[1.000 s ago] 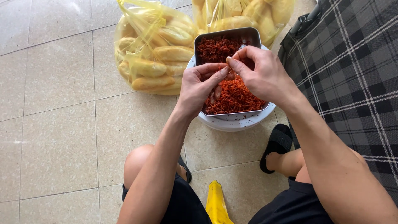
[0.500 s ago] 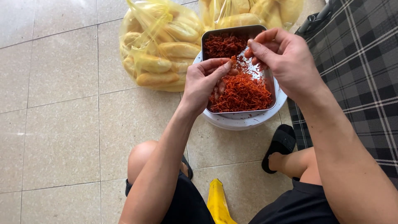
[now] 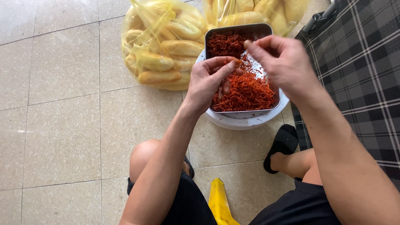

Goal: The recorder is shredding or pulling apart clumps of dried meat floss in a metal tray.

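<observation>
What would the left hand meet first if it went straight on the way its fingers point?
Probably the right hand: the left hand points right and slightly up, its fingertips close to it above the red shreds in the tray. Depth is unclear.

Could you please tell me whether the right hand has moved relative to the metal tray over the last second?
Yes. The right hand has lifted off the red shreds and drawn back toward the right rim of the metal tray, parting from the left hand.

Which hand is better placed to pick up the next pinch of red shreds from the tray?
Probably the left hand: its fingertips already hang curled over the red shreds in the metal tray. The right hand is raised higher, fingers pinched above the tray.
</observation>
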